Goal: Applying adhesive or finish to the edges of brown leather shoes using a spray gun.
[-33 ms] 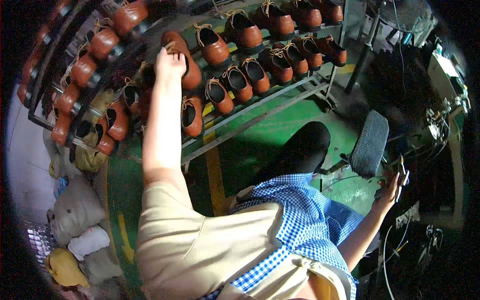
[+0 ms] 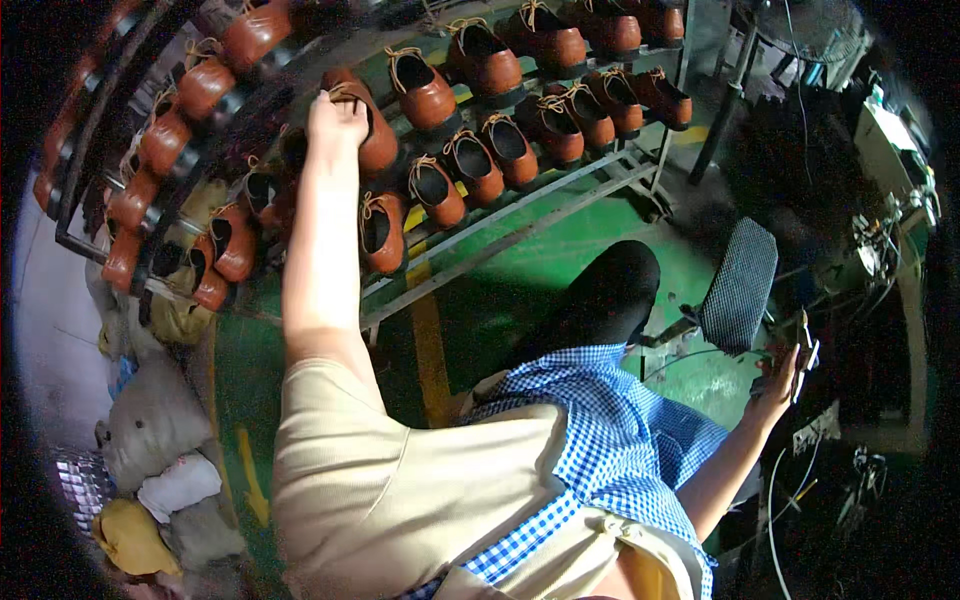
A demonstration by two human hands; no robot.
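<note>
Far L: side rack (image 2: pixel 85 248) w/ brown shoes (image 2: pixel 205 85) along its bars. Next, L hand (image 2: pixel 338 122) has fingers closed on laced upper part of 1 brown shoe (image 2: pixel 380 145), at L end of centre rack (image 2: pixel 520 239); can't tell if sole touches it. 1 lower shoe (image 2: pixel 390 245) sits just below, nr rack's lower L corner. 2 rows run to its R edge. Far R, well apart from rack: R hand (image 2: pixel 774 386) grips metal tool (image 2: pixel 806 362), exact type unclear.
</note>
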